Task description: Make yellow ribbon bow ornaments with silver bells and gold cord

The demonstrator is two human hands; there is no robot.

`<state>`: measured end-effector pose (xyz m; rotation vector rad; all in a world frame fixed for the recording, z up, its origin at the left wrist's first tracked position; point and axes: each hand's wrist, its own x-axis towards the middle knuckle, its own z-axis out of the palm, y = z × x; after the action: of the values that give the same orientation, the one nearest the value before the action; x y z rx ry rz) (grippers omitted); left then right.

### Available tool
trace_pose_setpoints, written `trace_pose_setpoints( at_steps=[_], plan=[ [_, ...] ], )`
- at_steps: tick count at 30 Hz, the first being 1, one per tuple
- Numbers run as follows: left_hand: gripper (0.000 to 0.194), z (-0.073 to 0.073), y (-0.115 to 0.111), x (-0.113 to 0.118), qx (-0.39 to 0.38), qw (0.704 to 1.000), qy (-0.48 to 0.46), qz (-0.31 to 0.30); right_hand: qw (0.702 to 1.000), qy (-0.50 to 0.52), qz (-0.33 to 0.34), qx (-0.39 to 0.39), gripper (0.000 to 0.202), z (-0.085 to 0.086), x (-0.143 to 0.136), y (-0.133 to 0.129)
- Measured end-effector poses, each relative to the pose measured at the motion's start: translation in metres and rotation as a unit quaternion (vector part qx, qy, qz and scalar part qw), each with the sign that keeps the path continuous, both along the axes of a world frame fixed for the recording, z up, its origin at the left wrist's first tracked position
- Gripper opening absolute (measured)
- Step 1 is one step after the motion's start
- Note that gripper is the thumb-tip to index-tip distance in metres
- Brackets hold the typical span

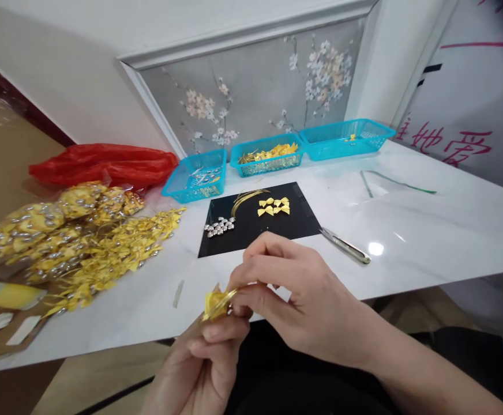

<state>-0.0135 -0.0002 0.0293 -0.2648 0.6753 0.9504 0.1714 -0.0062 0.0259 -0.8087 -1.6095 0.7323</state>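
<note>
Close to the table's front edge, my left hand (pixel 208 351) is closed on a small yellow ribbon bow (pixel 217 302). My right hand (pixel 295 294) pinches a gold-coloured strip or wire at the bow, its thumb and forefinger meeting there. The fingers hide part of the bow. Beyond the hands lies a black mat (pixel 251 235). On it are several yellow bows (pixel 274 206), a cluster of silvery beads (pixel 220 227) and a bundle of gold wires (pixel 247 197). Thread snips (pixel 345 246) rest at the mat's right corner.
Blue baskets stand along the wall: one with clear and silver bits (pixel 173 187), one with yellow bows (pixel 245 170), one with few pieces (pixel 333 151). Yellow beaded strands (pixel 126 248), bagged bundles (pixel 78 202) and a red bag (pixel 100 164) lie left. A green strip (pixel 402 183) lies right.
</note>
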Motion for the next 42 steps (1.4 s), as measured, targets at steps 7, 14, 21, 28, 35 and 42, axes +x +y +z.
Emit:
trace_pose_setpoints(
  at_steps=[7, 14, 21, 28, 35, 42],
  plan=[
    [0.045, 0.010, 0.004, 0.010, 0.011, 0.991, 0.109, -0.077, 0.997, -0.052, 0.014, -0.048, 0.017, 0.015, 0.001, 0.017],
    [0.056, -0.003, 0.016, -0.012, 0.069, 0.989, 0.091, -0.095, 0.990, -0.098, 0.057, -0.079, 0.016, 0.012, -0.015, 0.043],
    [0.054, -0.015, 0.033, -0.040, 0.068, 0.993, 0.063, -0.072, 0.977, -0.177, 0.073, -0.088, 0.014, 0.014, -0.046, 0.075],
    [0.036, -0.034, 0.044, -0.074, 0.085, 0.994, 0.039, -0.062, 0.969, -0.177, 0.099, -0.140, 0.014, 0.010, -0.089, 0.102],
    [0.032, -0.047, 0.040, -0.091, 0.217, 0.947, 0.229, 0.061, 0.940, -0.108, 0.173, -0.274, 0.019, 0.021, -0.122, 0.118],
    [0.012, -0.040, 0.054, -0.108, 0.293, 0.914, 0.279, 0.036, 0.933, -0.093, 0.185, -0.293, 0.047, 0.020, -0.137, 0.133]
  ],
)
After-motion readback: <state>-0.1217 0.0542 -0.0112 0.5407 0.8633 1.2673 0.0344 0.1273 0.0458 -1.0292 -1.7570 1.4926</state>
